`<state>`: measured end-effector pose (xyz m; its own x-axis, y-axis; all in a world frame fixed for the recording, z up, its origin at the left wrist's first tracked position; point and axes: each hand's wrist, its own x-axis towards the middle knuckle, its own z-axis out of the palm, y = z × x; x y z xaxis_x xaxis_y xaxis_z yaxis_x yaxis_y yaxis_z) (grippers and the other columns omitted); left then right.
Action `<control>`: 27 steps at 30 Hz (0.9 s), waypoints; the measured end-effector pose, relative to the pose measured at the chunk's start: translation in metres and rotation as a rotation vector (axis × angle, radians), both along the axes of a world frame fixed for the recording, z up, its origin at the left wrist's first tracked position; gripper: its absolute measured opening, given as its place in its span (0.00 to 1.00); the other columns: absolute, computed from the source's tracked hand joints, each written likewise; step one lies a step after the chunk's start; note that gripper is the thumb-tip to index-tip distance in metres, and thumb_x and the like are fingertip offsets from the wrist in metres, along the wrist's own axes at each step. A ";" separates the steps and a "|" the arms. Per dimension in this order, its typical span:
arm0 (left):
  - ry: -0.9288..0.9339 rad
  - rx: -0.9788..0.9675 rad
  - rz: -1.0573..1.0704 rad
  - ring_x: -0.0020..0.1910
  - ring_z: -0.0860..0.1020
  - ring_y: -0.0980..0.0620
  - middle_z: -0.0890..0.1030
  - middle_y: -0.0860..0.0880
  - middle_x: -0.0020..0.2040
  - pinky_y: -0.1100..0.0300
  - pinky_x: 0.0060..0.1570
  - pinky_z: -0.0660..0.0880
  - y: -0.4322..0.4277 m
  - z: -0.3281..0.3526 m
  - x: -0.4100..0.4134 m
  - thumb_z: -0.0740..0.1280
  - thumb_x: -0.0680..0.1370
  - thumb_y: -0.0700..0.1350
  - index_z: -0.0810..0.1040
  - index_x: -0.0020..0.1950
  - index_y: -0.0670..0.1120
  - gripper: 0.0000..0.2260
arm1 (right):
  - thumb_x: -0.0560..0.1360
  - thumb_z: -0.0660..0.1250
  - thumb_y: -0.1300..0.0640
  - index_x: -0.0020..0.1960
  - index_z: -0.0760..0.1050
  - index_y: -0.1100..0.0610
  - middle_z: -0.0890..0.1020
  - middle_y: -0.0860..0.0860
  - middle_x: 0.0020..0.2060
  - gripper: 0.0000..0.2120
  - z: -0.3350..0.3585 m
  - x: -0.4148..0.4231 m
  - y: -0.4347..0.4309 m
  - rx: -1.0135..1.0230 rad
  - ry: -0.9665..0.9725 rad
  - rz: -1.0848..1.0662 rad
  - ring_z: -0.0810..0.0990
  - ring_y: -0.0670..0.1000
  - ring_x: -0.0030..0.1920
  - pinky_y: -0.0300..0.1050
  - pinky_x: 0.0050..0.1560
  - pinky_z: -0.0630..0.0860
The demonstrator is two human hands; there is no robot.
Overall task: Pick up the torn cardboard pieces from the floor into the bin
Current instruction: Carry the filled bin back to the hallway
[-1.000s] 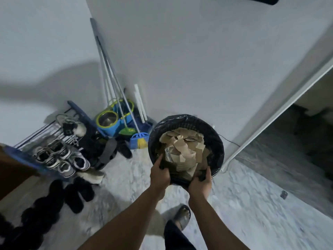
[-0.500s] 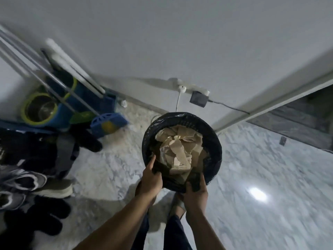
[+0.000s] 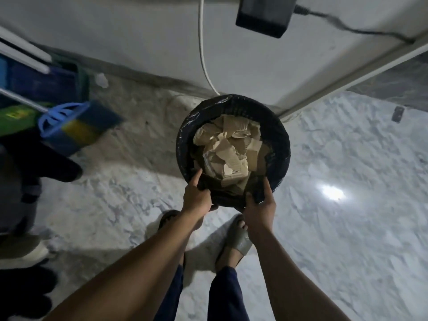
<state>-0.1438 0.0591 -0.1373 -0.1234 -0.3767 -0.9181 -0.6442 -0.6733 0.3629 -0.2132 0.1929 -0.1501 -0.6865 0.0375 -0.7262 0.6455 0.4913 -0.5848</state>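
Where the bin is: the bin (image 3: 282,144), lined in black, is seen from above between the wall (image 3: 139,31) and the person's feet. Its base is hidden, so whether it is set on the floor (image 3: 347,228) cannot be told.
Cardboard pieces: the torn cardboard pieces (image 3: 231,147) are piled inside the bin, near its rim. The lower ones are lost in shadow.
Left hand: the left hand (image 3: 196,196) is curled round the bin's near rim, with the thumb laid over the edge. The fingers are hidden beneath.
Right hand: the right hand (image 3: 259,208) is gripped on the near rim just beside the left. Its fingertips are partly hidden by the liner.
Left edge: a blue brush (image 3: 69,126) is blurred, and the dark shapes below it are cut off and cannot be made out.
Top edge: a black box (image 3: 264,15) is cropped, and a white cable (image 3: 203,54) passes down behind the bin.
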 end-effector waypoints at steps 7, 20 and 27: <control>0.107 -0.045 -0.023 0.60 0.76 0.42 0.66 0.49 0.74 0.55 0.35 0.82 0.004 -0.010 -0.008 0.62 0.79 0.31 0.55 0.77 0.65 0.37 | 0.78 0.63 0.62 0.75 0.56 0.38 0.71 0.49 0.69 0.33 -0.005 -0.022 0.004 0.062 0.039 0.083 0.78 0.59 0.59 0.56 0.38 0.84; -0.050 -0.337 -0.005 0.63 0.77 0.43 0.68 0.49 0.74 0.45 0.48 0.82 0.022 -0.011 0.002 0.66 0.77 0.31 0.54 0.78 0.62 0.39 | 0.63 0.67 0.75 0.73 0.57 0.32 0.79 0.46 0.59 0.52 -0.002 -0.006 0.011 0.057 0.058 0.036 0.82 0.40 0.40 0.30 0.28 0.74; 0.067 -0.231 -0.017 0.29 0.77 0.71 0.72 0.55 0.68 0.53 0.43 0.82 0.005 -0.016 -0.020 0.67 0.77 0.37 0.55 0.78 0.62 0.37 | 0.67 0.64 0.74 0.73 0.57 0.33 0.78 0.50 0.57 0.48 0.004 -0.063 0.015 -0.007 -0.004 0.060 0.81 0.59 0.50 0.56 0.42 0.82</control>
